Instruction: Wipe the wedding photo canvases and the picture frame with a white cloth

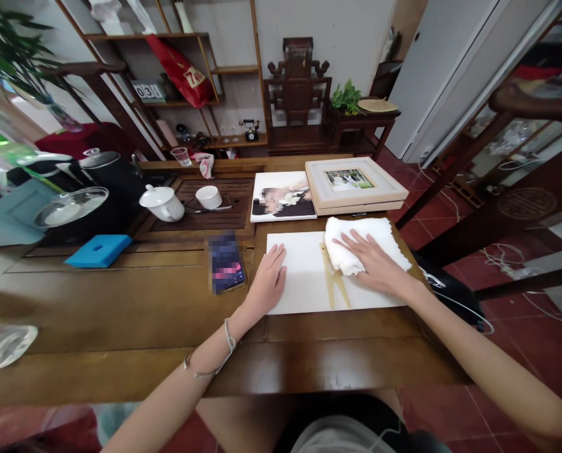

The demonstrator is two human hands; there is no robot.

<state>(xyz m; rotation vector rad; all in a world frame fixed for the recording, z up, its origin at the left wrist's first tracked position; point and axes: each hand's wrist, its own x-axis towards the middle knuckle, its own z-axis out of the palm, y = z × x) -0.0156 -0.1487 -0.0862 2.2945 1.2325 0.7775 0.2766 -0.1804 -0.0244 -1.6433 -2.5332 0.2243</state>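
A white flat rectangular panel point(299, 277) lies on the wooden table, with yellowish strips point(330, 283) forming an inverted V across its middle. My left hand point(268, 277) rests flat on the panel's left edge, fingers stretched out and holding nothing. On the panel's right part is a folded white cloth point(377, 233). Spread fingers of my right hand point(372, 261) press down flat on this cloth, not wrapped round it. The cloth covers the panel's upper right portion.
Behind the panel lie a photo panel point(283, 211) and a thick framed picture box point(389, 185). A phone point(226, 264) is left of my left hand. Farther left are a white lidded bowl point(160, 202), a white cup point(209, 197), a blue box point(99, 250) and a black pot point(115, 195).
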